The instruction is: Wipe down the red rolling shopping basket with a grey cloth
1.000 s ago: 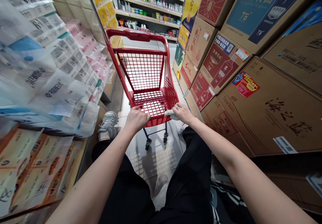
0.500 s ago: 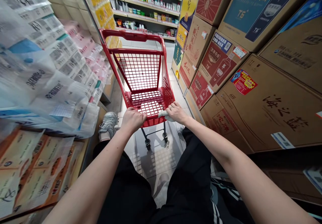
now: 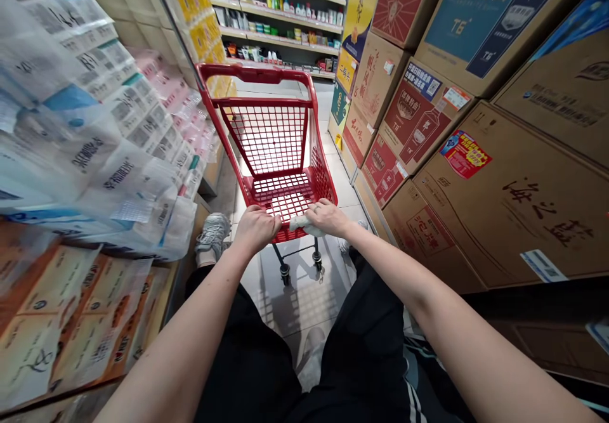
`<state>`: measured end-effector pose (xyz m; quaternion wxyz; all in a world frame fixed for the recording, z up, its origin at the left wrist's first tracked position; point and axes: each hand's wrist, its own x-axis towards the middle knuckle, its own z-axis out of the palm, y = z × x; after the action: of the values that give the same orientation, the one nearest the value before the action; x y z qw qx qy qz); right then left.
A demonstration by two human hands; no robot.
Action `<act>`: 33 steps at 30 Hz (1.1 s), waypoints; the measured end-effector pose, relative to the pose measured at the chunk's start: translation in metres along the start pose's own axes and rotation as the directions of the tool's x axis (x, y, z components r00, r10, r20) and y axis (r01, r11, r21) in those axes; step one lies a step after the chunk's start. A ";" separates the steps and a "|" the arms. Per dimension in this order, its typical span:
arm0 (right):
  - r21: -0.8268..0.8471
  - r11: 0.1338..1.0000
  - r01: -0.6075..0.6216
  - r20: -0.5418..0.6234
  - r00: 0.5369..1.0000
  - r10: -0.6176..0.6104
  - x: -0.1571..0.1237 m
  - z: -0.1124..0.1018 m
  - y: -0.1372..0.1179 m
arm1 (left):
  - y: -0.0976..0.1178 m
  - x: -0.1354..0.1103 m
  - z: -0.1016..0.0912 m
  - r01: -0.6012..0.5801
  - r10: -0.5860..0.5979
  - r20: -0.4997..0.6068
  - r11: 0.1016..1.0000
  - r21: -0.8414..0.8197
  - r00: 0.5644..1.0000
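red plastic makes up the shopping cart [image 3: 278, 174] that stands straight ahead of you in the aisle, its raised handle [image 3: 259, 74] at the far end and its low rim nearest you. your left hand [image 3: 258, 227] keeps a narrow grip, fingers curled over that near rim with the knuckles up. your right hand [image 3: 328, 217] sits near it on the same rim, its grip closed over a pale cloth [image 3: 302, 223] against the edge; one end of the cloth shows between your hands. under the basket you see dark wheels [image 3: 284, 275] on the tiled floor [image 3: 323, 302], where a grid-like shadow falls between your legs. to your left, white wrapped packs [image 3: 118, 169] are piled above orange packs [image 3: 80, 321]. to your right, printed cardboard boxes [image 3: 514, 207] form a tall stack. beyond the cart, shelves [image 3: 295, 15] carry rows of small bottles and tubs.
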<state>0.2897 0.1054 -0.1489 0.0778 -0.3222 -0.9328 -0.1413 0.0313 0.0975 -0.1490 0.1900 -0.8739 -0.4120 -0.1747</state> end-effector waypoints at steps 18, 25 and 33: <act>0.011 0.995 -0.104 -0.038 0.994 0.104 0.013 0.008 -0.027 | 0.010 0.004 0.004 0.083 -0.081 -0.036 0.996 0.038 0.996; 0.001 1.000 -0.013 -0.092 0.996 0.013 -0.014 0.004 0.006 | 0.009 0.001 -0.007 0.041 -0.042 -0.032 0.999 -0.013 0.999; 0.011 0.995 -0.099 -0.020 0.995 0.099 -0.032 -0.004 0.033 | 0.002 0.004 0.005 0.092 -0.091 0.009 0.994 -0.061 0.996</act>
<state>0.3353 0.1103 -0.1455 0.0962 -0.3662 -0.9155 -0.1358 0.0355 0.1010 -0.1516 0.1535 -0.8600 -0.4466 -0.1933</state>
